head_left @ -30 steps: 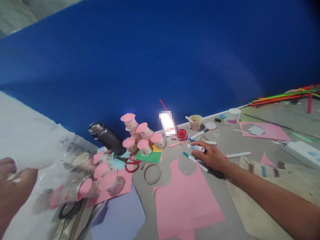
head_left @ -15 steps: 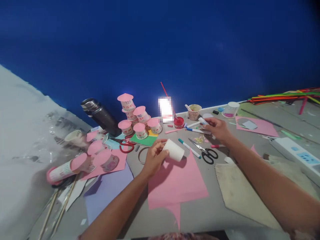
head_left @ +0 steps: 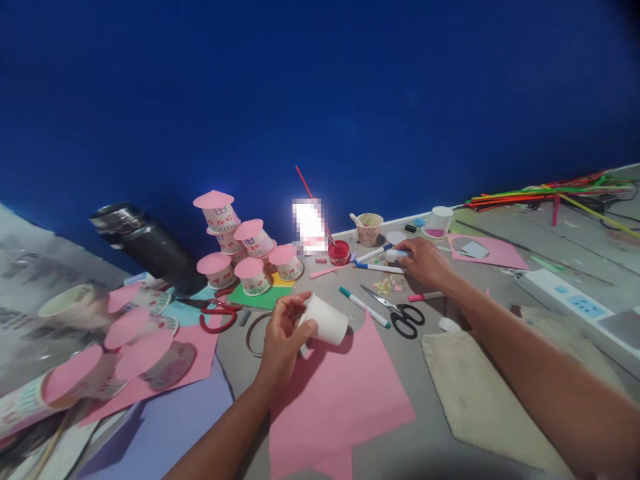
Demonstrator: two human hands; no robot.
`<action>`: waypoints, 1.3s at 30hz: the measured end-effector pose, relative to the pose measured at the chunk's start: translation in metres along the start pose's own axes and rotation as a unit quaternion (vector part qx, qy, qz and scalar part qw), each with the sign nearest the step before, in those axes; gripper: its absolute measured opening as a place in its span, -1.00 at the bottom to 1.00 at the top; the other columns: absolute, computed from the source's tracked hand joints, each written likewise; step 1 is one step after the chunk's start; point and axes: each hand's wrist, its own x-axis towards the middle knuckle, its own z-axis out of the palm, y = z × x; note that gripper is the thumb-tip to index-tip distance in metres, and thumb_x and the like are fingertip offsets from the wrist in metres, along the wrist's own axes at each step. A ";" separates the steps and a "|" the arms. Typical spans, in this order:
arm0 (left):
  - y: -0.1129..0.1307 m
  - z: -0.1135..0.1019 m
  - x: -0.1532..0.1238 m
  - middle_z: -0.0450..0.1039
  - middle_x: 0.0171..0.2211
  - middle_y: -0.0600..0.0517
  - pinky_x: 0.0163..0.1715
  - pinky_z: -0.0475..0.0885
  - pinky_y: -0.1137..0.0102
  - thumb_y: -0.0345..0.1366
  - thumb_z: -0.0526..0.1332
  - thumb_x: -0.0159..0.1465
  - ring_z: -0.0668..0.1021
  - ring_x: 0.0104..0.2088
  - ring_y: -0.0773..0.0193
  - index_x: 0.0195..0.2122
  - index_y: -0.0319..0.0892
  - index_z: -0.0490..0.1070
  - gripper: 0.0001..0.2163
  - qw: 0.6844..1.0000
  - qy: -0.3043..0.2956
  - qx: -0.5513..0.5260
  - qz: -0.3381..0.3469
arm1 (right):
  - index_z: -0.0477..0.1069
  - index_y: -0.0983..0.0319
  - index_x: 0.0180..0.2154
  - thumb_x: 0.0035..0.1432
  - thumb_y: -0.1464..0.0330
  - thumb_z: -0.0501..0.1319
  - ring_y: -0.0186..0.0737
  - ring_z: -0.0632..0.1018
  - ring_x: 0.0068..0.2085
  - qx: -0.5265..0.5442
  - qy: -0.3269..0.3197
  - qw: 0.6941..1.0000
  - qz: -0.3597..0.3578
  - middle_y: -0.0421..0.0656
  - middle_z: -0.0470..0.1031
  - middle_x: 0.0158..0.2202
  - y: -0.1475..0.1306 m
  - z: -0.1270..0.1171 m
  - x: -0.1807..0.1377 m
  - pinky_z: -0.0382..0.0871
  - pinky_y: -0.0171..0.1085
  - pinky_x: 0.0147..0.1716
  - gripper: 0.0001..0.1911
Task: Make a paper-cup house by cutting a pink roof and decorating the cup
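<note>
My left hand (head_left: 283, 337) grips a plain white paper cup (head_left: 327, 320), tilted on its side above a pink paper sheet (head_left: 340, 400). Farther back on the right, my right hand (head_left: 425, 263) has its fingers closed on a short white tube with a pale blue band (head_left: 397, 255), low over the table; fingers hide part of it. Close to that hand lie blue-capped markers (head_left: 380, 268) and small paper scraps (head_left: 387, 285). Black-handled scissors (head_left: 406, 320) and a teal marker (head_left: 364, 308) rest between my hands.
Decorated cups with pink tops (head_left: 250, 275) are stacked at left, near a dark flask (head_left: 145, 243). A red paint jar (head_left: 339, 253) holds a brush. Tape (head_left: 255, 335), red-handled scissors (head_left: 219, 319), a power strip (head_left: 575, 303) and a beige cloth (head_left: 480, 400) lie around.
The view has shifted, so most things sit farther left. My right hand has lowered the white tube toward the table. My left hand still holds the cup.
</note>
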 end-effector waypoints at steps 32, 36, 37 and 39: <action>-0.004 -0.001 -0.006 0.36 0.20 -0.15 0.31 0.38 0.02 -0.38 0.30 0.18 0.47 0.26 -0.04 0.24 -0.09 0.27 -0.43 0.911 -0.037 0.309 0.271 | 0.66 0.22 -0.17 0.34 0.28 0.17 -0.01 0.59 -0.02 -0.062 -0.003 0.998 -0.026 -0.02 0.70 -0.11 -0.034 -0.026 -0.013 0.34 -0.20 -0.09 -0.71; -0.006 -0.002 -0.004 0.33 0.13 -0.11 0.23 0.44 0.05 -0.33 0.33 0.15 0.47 0.19 -0.03 0.22 -0.07 0.30 -0.43 0.923 -0.023 0.294 0.248 | 0.66 0.22 -0.14 0.35 0.28 0.16 -0.02 0.59 -0.03 -0.079 -0.016 0.996 -0.042 -0.02 0.71 -0.10 -0.036 -0.026 -0.014 0.33 -0.21 -0.10 -0.71; -0.006 -0.002 -0.004 0.31 0.11 -0.11 0.19 0.47 0.07 -0.32 0.33 0.15 0.47 0.17 -0.02 0.22 -0.05 0.30 -0.42 0.928 -0.022 0.286 0.238 | 0.66 0.21 -0.14 0.34 0.28 0.17 -0.02 0.59 -0.03 -0.084 -0.021 0.995 -0.041 -0.03 0.71 -0.10 -0.036 -0.027 -0.014 0.33 -0.21 -0.11 -0.71; -0.006 -0.003 -0.005 0.29 0.10 -0.10 0.10 0.52 0.11 -0.31 0.33 0.16 0.47 0.14 -0.01 0.23 -0.03 0.32 -0.43 0.935 -0.027 0.278 0.220 | 0.67 0.21 -0.13 0.34 0.29 0.16 -0.02 0.61 -0.06 -0.095 -0.028 0.995 -0.031 -0.03 0.71 -0.09 -0.034 -0.031 -0.013 0.32 -0.21 -0.17 -0.70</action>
